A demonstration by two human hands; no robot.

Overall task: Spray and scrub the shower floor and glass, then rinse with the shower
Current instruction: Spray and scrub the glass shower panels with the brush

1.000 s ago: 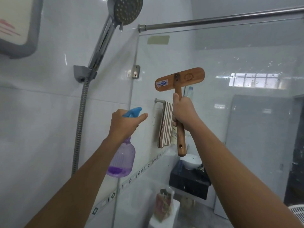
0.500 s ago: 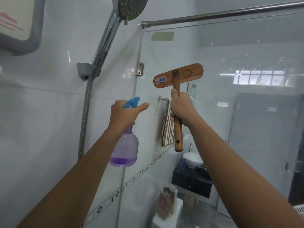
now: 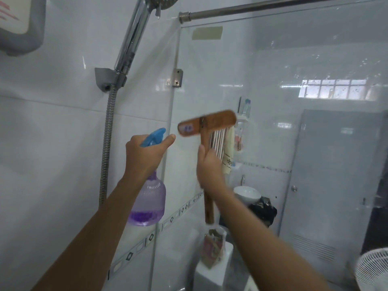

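Head view | left hand [image 3: 144, 156] grips purple spray bottle [image 3: 147, 202] | right hand [image 3: 210, 171] grips wooden brush [image 3: 220, 120] | its sticker [image 3: 187, 128] too blurred to read

Bright even light, white glare on glass [image 3: 333, 89], right hand [image 3: 210, 171] motion-blurred, edges bowed

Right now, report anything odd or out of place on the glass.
A greenish strip of tape is stuck near the top corner of the clear glass shower panel, and pale specks dot its upper right. Nothing looks broken or spilled.
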